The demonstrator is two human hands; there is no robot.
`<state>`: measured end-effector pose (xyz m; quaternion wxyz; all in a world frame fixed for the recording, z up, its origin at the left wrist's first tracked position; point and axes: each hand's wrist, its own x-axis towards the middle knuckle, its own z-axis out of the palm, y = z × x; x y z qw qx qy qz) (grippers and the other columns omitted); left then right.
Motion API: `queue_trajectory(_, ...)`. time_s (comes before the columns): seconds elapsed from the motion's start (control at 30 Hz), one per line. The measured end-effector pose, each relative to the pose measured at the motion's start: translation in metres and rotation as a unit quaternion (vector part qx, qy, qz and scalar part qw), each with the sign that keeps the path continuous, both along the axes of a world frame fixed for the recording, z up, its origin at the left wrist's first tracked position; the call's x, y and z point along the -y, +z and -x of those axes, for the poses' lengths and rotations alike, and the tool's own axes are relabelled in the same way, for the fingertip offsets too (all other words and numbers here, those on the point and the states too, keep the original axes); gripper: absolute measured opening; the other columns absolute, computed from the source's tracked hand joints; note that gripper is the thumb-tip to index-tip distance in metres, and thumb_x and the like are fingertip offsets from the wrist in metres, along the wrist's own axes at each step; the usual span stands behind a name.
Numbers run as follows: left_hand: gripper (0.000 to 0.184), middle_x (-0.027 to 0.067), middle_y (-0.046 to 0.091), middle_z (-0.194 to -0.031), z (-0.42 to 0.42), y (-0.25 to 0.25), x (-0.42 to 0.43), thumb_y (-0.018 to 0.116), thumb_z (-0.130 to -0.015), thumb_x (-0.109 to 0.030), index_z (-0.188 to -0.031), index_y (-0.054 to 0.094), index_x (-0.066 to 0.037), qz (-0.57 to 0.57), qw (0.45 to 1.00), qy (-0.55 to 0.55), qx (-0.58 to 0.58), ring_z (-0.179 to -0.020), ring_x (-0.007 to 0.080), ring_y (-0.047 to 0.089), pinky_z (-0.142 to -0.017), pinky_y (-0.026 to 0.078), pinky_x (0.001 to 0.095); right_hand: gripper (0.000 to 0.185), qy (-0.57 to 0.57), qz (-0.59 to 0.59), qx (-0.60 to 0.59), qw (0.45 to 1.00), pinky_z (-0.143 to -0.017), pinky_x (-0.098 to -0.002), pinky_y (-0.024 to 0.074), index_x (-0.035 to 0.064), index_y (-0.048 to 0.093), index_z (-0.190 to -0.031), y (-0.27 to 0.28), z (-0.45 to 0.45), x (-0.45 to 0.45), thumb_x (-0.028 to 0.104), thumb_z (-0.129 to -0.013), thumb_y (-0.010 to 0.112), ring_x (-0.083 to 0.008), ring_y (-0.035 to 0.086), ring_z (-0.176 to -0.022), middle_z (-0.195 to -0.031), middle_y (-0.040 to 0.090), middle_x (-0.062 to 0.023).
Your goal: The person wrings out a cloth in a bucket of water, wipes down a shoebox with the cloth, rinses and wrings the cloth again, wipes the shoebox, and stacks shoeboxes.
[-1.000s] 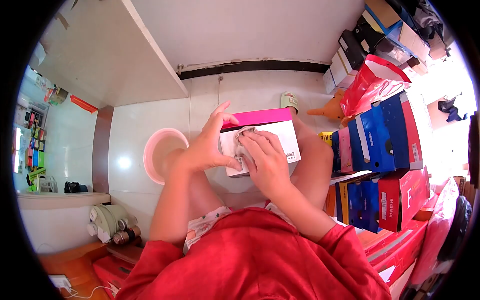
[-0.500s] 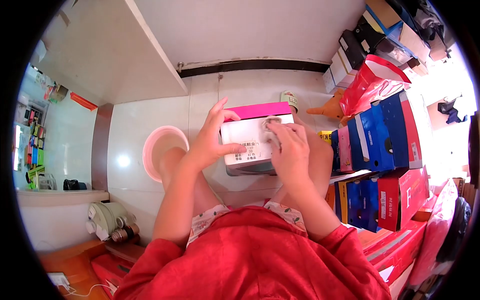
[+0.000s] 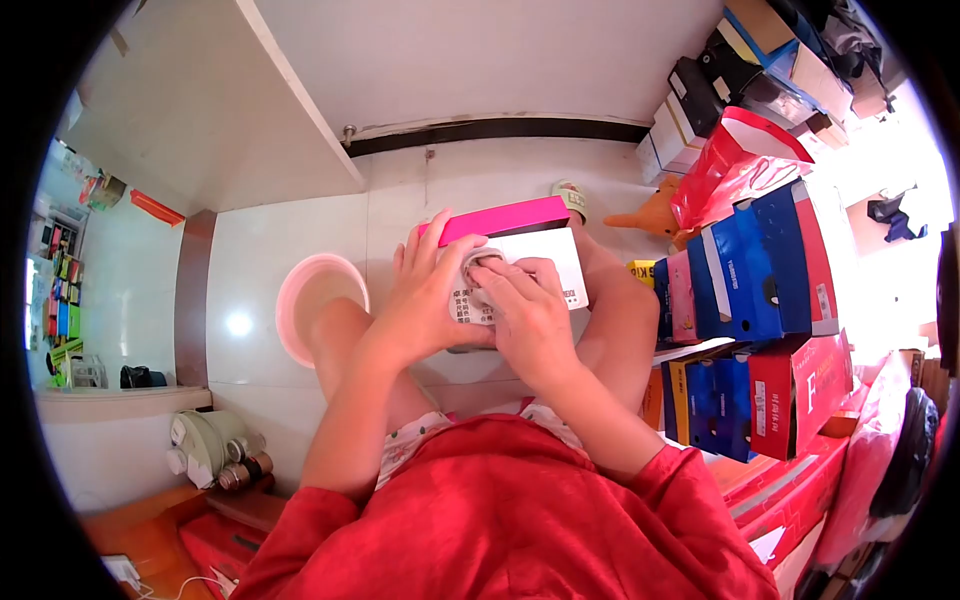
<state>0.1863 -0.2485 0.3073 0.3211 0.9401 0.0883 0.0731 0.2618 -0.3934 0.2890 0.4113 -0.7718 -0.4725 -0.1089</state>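
A shoebox [image 3: 545, 258] with a pink lid [image 3: 512, 217] and a white printed end panel is held over my lap, between my knees. My left hand [image 3: 418, 300] grips its left end, fingers over the lid and thumb near the lower edge. In my right hand [image 3: 532, 318], a crumpled greyish cloth [image 3: 480, 262] is pressed by bent fingers against the white panel, just above the black lettering. Both hands are close together, partly covering the panel's left half. The box's underside is mostly hidden.
A pink bucket [image 3: 290, 310] stands on the tiled floor by my left leg. Stacked blue and red shoeboxes [image 3: 745, 275] line my right side. Behind them are a red bag [image 3: 735, 165] and an orange plush toy [image 3: 655, 215]. A beige appliance [image 3: 205, 440] sits at lower left.
My right hand has slid the cloth leftward across the white panel, towards my left hand. The left hand has shifted further over the box's left end, and the box has tilted slightly.
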Motion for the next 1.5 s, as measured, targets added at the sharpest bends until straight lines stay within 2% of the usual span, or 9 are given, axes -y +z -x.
queue_trajectory(0.13, 0.096, 0.0201, 0.018, -0.153, -0.002, -0.005, 0.000, 0.090, -0.051, -0.034, -0.134, 0.045, -0.015, -0.024, 1.000, 0.004, -0.009, -0.140, 0.0411, 0.022, -0.112, 0.022, 0.0548, 0.037, -0.021, 0.014, 0.003, 1.000, -0.084, -0.0363, 0.0475, 0.0040, 0.066, -0.105, -0.001, -0.013, 0.008, -0.002, -0.069, 0.062, -0.0290, 0.056, -0.094, -0.109, 0.067, -0.0084)
queue_trajectory(0.2, 0.103, 0.0186, 0.019, -0.153, -0.001, -0.010, -0.004, 0.088, -0.051, -0.048, -0.137, 0.043, -0.016, -0.058, 0.998, -0.004, -0.028, -0.138, 0.0477, 0.021, -0.109, 0.015, 0.0674, 0.037, -0.075, 0.037, -0.002, 0.997, -0.085, -0.0371, 0.0475, 0.0049, 0.066, -0.105, 0.000, -0.025, 0.013, -0.004, -0.069, 0.061, -0.0292, 0.056, -0.094, -0.107, 0.068, -0.0079)
queue_trajectory(0.43, 0.114, 0.0225, 0.015, -0.153, 0.001, 0.000, 0.000, 0.086, -0.048, -0.058, -0.141, 0.039, -0.013, -0.051, 0.998, -0.009, -0.047, -0.140, 0.0484, 0.016, -0.110, 0.014, 0.0667, 0.039, -0.016, 0.013, -0.011, 1.000, -0.085, -0.0368, 0.0474, 0.0056, 0.066, -0.105, -0.002, -0.020, 0.020, -0.005, -0.067, 0.061, -0.0293, 0.056, -0.094, -0.106, 0.068, -0.0075)
queue_trajectory(0.7, 0.095, 0.0227, 0.016, -0.152, -0.006, 0.005, 0.009, 0.088, -0.051, -0.039, -0.131, 0.046, -0.009, -0.006, 0.998, 0.031, -0.058, -0.138, 0.0463, 0.019, -0.111, 0.017, 0.0605, 0.039, -0.059, 0.030, 0.007, 0.998, -0.085, -0.0361, 0.0468, 0.0053, 0.066, -0.106, -0.002, -0.030, 0.028, -0.004, -0.068, 0.061, -0.0293, 0.056, -0.091, -0.107, 0.068, -0.0073)
queue_trajectory(0.87, 0.095, 0.0217, 0.017, -0.152, -0.005, 0.001, 0.008, 0.088, -0.050, -0.038, -0.130, 0.047, -0.010, -0.013, 0.998, 0.036, -0.046, -0.138, 0.0462, 0.020, -0.112, 0.019, 0.0581, 0.045, -0.131, 0.024, -0.008, 0.991, -0.083, -0.0370, 0.0474, 0.0070, 0.067, -0.108, -0.002, -0.054, 0.038, -0.010, -0.067, 0.061, -0.0309, 0.056, -0.090, -0.105, 0.068, -0.0075)
queue_trajectory(0.97, 0.094, 0.0211, 0.018, -0.152, -0.006, -0.002, 0.009, 0.088, -0.049, -0.038, -0.130, 0.047, -0.011, -0.026, 0.998, 0.039, -0.035, -0.137, 0.0460, 0.022, -0.111, 0.022, 0.0561, 0.037, -0.177, 0.027, 0.036, 0.983, -0.083, -0.0363, 0.0464, 0.0036, 0.066, -0.107, -0.006, -0.048, 0.034, -0.004, -0.071, 0.060, -0.0290, 0.055, -0.089, -0.106, 0.068, -0.0076)
queue_trajectory(1.1, 0.095, 0.0209, 0.019, -0.152, -0.005, -0.005, 0.009, 0.088, -0.049, -0.039, -0.129, 0.047, -0.011, -0.040, 0.998, 0.040, -0.024, -0.134, 0.0460, 0.025, -0.109, 0.026, 0.0539, 0.036, -0.155, 0.056, 0.062, 0.984, -0.083, -0.0356, 0.0469, 0.0044, 0.066, -0.105, -0.003, -0.026, 0.023, -0.001, -0.070, 0.062, -0.0284, 0.055, -0.090, -0.107, 0.068, -0.0066)
queue_trajectory(1.27, 0.094, 0.0208, 0.020, -0.151, -0.005, -0.006, 0.010, 0.088, -0.048, -0.039, -0.129, 0.048, -0.011, -0.039, 0.998, 0.040, -0.004, -0.133, 0.0464, 0.025, -0.108, 0.028, 0.0540, 0.033, -0.056, 0.023, 0.026, 0.998, -0.084, -0.0351, 0.0459, 0.0051, 0.066, -0.101, -0.003, -0.005, 0.014, 0.000, -0.069, 0.062, -0.0277, 0.056, -0.091, -0.106, 0.068, -0.0071)
queue_trajectory(1.5, 0.093, 0.0198, 0.019, -0.151, -0.005, -0.004, 0.008, 0.087, -0.049, -0.036, -0.129, 0.047, -0.012, -0.018, 0.999, 0.038, -0.019, -0.134, 0.0477, 0.024, -0.108, 0.031, 0.0549, 0.036, -0.147, 0.036, -0.003, 0.989, -0.085, -0.0374, 0.0462, 0.0037, 0.066, -0.103, 0.006, -0.047, 0.031, -0.006, -0.069, 0.060, -0.0306, 0.055, -0.094, -0.104, 0.069, -0.0080)
